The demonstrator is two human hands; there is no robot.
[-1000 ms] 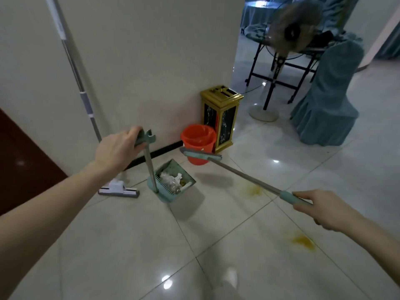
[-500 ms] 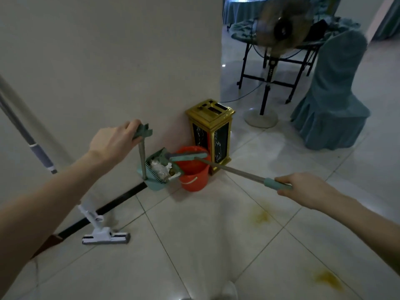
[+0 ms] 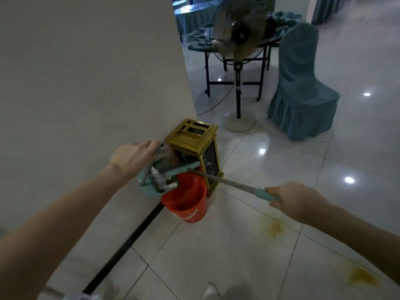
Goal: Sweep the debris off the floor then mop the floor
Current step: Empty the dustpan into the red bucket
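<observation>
Spreading across most of the view, the glossy tiled floor (image 3: pixel 238 267) looks hard and is likely slippery once wet. Next in size, a pale wall (image 3: pixel 86 83) stands on the left, with a covered chair (image 3: pixel 300 94) and a pedestal fan (image 3: pixel 238 40) well beyond its corner. At the foot of the wall a gold bin (image 3: pixel 194 135) stands just beside an orange bucket (image 3: pixel 186 204). Over the bucket's left rim hangs the dustpan (image 3: pixel 149 187), tilted. By the look of it, it is thin plastic and light, best carried by its upright handle. The left grip (image 3: pixel 132 156) is curled round the top of that handle, just above the pan. The broom (image 3: pixel 227 184) seems a stiff, light pole. The right grip (image 3: pixel 296 200) is wrapped round the teal sleeve at its near end, well apart from the broom head, which lies across the pan's mouth. Pale crumpled debris (image 3: pixel 157 175) sits inside the pan, apparently ready to be tipped into the bucket. Smallest, two yellow stains (image 3: pixel 275 228) mark the tiles near the right arm and are, I judge, left for the mopping.
</observation>
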